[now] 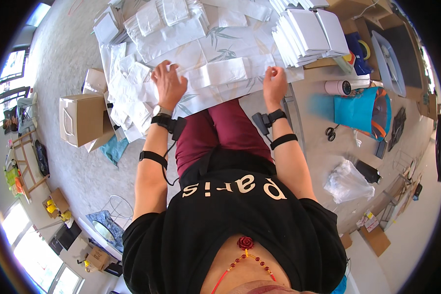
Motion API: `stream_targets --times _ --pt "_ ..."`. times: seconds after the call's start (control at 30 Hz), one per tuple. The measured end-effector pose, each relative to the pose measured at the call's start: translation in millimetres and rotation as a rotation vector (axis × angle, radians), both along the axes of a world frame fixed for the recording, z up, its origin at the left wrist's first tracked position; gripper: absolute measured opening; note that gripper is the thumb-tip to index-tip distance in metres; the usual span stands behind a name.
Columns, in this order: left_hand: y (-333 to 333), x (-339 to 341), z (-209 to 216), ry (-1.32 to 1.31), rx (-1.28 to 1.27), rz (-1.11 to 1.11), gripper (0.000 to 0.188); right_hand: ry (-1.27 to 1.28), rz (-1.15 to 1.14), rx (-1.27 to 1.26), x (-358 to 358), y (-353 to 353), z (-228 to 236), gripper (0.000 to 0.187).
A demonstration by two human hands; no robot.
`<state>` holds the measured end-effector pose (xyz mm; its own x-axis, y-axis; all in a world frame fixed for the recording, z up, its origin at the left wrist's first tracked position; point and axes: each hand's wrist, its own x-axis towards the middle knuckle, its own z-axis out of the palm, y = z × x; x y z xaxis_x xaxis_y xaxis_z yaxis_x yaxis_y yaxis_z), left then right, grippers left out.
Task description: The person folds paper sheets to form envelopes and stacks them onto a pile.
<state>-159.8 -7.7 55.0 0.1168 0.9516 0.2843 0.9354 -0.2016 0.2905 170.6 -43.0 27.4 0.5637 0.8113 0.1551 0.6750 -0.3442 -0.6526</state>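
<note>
A flat white packet (225, 71) lies across the near part of the table, between my two hands. My left hand (169, 87) is at its left end with the fingers spread, beside a loose heap of thin white plastic bags (127, 73). At the packet's right end, my right hand (275, 87) has its fingers curled together by a thin translucent edge. Whether that edge is pinched between them, I cannot make out. The white tablecloth (191, 51) has a leaf pattern.
Stacks of white flat boxes (308, 34) stand at the table's right, and more white packets (164, 17) lie at the back. Cardboard boxes (81, 120) are by the left side. On the floor at right are a turquoise bag (355, 111), scissors (331, 133) and a clear plastic bag (349, 182).
</note>
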Motion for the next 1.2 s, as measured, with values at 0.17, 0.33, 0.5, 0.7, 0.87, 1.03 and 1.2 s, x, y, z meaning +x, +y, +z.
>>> stream_targets --times 0.17,0.33,0.5,0.7,0.87,1.03,1.2 --pt "-3 85 -5 -0.551 -0.031 -0.261 0.034 -0.268 0.030 0.022 22 9 -25 0.033" --pt "3 145 -34 -0.649 -0.172 -0.249 0.031 -0.193 -0.032 -0.082 13 14 -22 0.034" --pt "1 157 -40 -0.624 -0.201 -0.205 0.032 -0.143 -0.029 -0.155 12 18 -18 0.029" --pt "1 161 -42 -0.572 -0.196 -0.192 0.037 -0.194 0.075 -0.161 28 25 -32 0.021" --pt "-1 162 -43 -0.548 -0.208 -0.185 0.041 0.145 0.044 0.063 30 21 -25 0.020" --pt "-1 161 -39 -0.539 -0.212 -0.193 0.045 0.500 0.070 0.204 23 21 3 0.020" --pt "-3 163 -30 -0.551 -0.252 -0.197 0.047 0.609 0.200 0.428 -2 20 32 0.022"
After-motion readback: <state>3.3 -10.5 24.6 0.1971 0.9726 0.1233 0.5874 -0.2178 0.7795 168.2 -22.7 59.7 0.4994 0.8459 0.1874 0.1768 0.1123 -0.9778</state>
